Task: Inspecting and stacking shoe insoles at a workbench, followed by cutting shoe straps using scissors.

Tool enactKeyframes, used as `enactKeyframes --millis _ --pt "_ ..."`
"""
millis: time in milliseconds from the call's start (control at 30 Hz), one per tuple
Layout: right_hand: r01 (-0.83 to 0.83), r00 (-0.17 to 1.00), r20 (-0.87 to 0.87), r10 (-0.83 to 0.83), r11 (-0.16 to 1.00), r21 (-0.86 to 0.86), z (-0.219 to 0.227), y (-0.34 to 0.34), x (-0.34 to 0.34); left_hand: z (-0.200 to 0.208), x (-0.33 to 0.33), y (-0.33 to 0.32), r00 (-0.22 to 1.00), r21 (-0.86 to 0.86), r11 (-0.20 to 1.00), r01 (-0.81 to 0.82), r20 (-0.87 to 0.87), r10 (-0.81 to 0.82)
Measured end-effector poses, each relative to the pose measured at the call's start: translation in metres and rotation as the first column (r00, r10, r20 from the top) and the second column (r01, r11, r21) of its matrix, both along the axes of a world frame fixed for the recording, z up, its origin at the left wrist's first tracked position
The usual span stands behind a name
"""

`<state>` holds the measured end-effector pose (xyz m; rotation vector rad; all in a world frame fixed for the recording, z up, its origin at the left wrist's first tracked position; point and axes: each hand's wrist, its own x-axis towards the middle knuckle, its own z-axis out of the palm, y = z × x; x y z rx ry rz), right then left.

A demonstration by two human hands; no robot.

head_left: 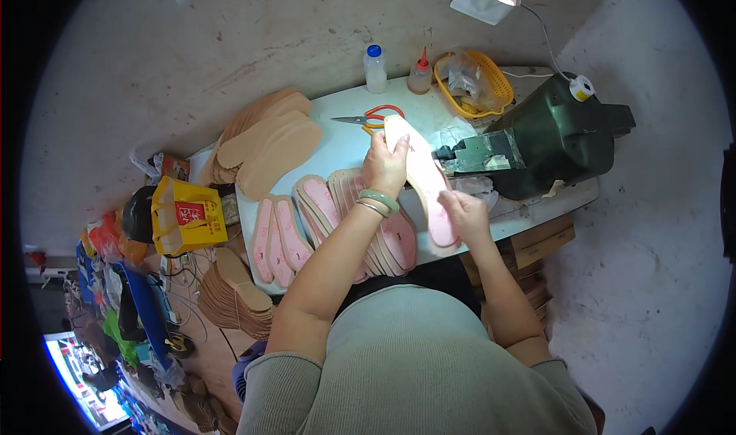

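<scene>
A pale pink insole (426, 176) is held up in front of the green machine (537, 140). Its far end is gripped by my left hand (386, 165), fingers closed with the thumb on top. Near the other end, my right hand (464, 214) pinches the insole's right edge. Just past the insole lie scissors (376, 116) with red and orange handles. Beneath and left of my left forearm, several pink-topped insoles (280, 236) lie in overlapping rows on the white table. My left forearm hides part of these rows.
Tan insole blanks (268, 140) are piled at the far left of the table (337, 144). A blue-capped bottle (375, 71), a red-tipped squeeze bottle (420, 73) and a yellow basket (475, 82) stand along the back. A yellow bag (188, 216) and stacked tan insoles (234, 293) are at left.
</scene>
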<state>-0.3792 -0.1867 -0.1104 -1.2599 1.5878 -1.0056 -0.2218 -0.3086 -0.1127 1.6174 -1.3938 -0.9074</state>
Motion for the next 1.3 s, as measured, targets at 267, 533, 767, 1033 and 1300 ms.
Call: enactKeyframes --millis 267,533,767,1033,1300 --pt "-0.19 0.616 0.786 -0.053 0.959 0.213 0.0 0.027 0.007 -0.006 -0.002 -0.031 0.988 -0.06 0.987 -0.151 -0.043 0.149" --pt "-0.015 0.672 0.716 -0.189 0.963 0.268 0.004 -0.023 0.036 0.028 0.017 -0.064 0.452 -0.11 0.481 0.87 0.566 -0.689" --pt "0.041 0.738 0.636 -0.226 0.955 0.293 0.004 -0.042 0.037 0.044 0.027 -0.062 0.344 0.07 0.47 0.88 0.589 -0.732" --pt "-0.002 0.8 0.579 -0.155 0.965 0.261 0.0 -0.035 0.019 0.035 0.029 -0.024 0.619 -0.016 0.689 0.724 0.457 -0.639" --pt "-0.199 0.821 0.568 0.062 0.963 0.182 -0.007 0.025 0.027 0.03 0.021 0.012 0.788 0.129 0.853 0.505 0.333 -0.517"
